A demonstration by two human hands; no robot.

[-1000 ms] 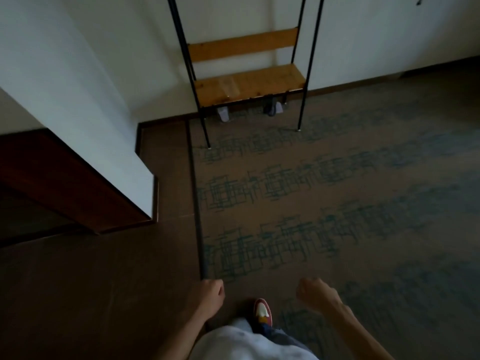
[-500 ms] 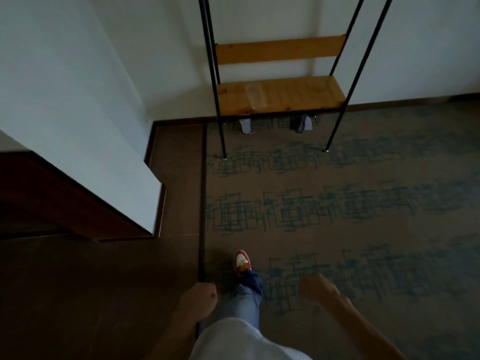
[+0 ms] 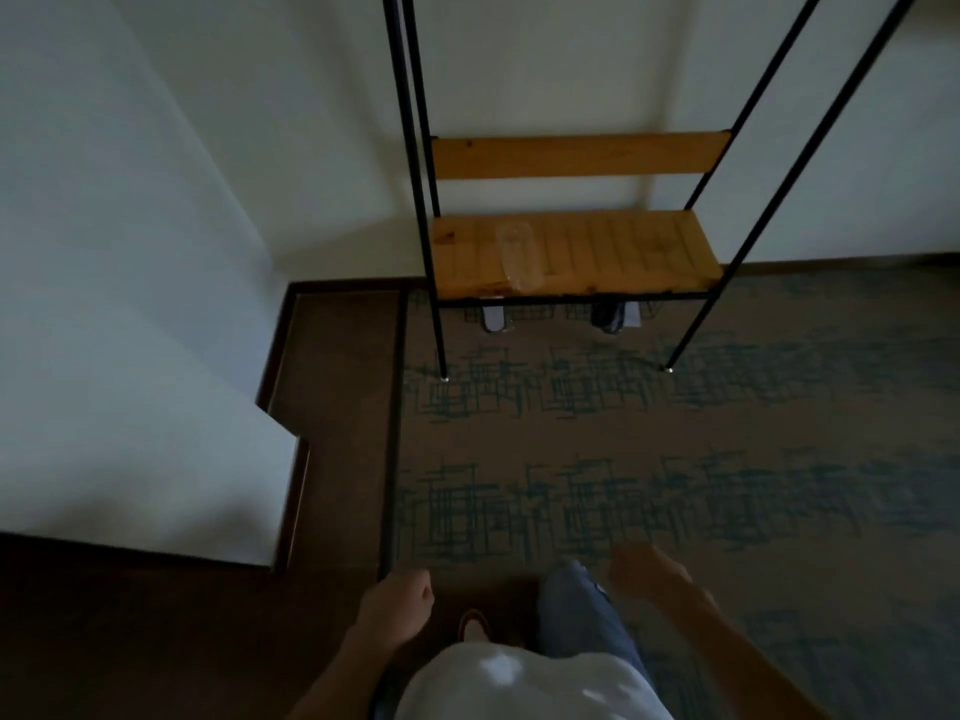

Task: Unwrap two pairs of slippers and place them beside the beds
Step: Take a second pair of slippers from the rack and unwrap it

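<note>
Slippers: two wrapped pairs lie on the carpet (image 3: 675,433) under the rack's wooden shelf (image 3: 571,252), toe ends poking out past its front edge twd the person. Left pair (image 3: 492,318) is pale, near the shelf's front left corner; right pair (image 3: 613,318) is dark w/ a pale strip, right of centre, well apart from the first. Long axes seem to run front-to-back under the shelf; most of each is hidden. A clear plastic wrapper (image 3: 517,256) lies on the shelf, long axis front-to-back, above the left pair. Left hand (image 3: 397,608) is loosely curled, holding nothing. Right hand (image 3: 647,571) is blurred, fingers loosely curled, empty. Both hang low, far from the slippers.
</note>
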